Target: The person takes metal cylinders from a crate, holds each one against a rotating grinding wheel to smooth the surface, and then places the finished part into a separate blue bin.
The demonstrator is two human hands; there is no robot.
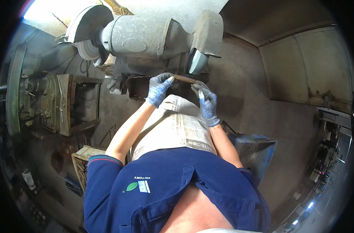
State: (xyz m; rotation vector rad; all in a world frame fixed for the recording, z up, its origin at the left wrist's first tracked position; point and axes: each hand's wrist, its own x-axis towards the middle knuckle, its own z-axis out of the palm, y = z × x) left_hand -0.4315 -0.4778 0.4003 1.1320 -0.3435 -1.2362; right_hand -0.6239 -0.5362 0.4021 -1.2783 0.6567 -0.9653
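A short, rusty brown bar [184, 79] spans the gap between my two hands, lying nearly level with its right end slightly lower. My left hand [160, 90], in a blue and grey work glove, pinches its left end between thumb and fingers. At the other end, my right hand [207, 103], gloved the same way, has its fingertips closed on the bar. Just beyond stands a grey bench grinder [140, 37]. Its right grinding wheel [198, 62] is a little above and right of the bar, apart from it. The left wheel [87, 49] is farther off.
Newspaper-like printed sheeting [180, 124] covers my lap. A rusty open box [138, 88] sits below the grinder. An old machine [47, 101] stands at left, and a wooden crate [80, 163] is by my left side. A blue metal bin [256, 151] stands at right.
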